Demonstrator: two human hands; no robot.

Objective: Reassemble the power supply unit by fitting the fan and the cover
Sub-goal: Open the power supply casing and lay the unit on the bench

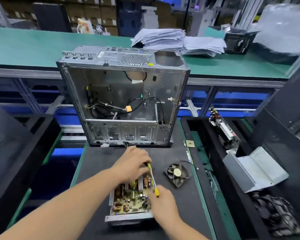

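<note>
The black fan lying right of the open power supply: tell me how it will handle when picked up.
The fan looks like a thin plastic frame, so probably light and stiff. It lies flat on the mat, so it is unlikely to roll or tip. Its thin black lead trails loose and will likely dangle and may snag.

I see a brown circuit board [128, 200] with yellow parts in the open silver power supply unit [128, 218]. Right of it, the fan [177, 174] is black with a pale hub, on the black mat [100, 160], edged green.
</note>
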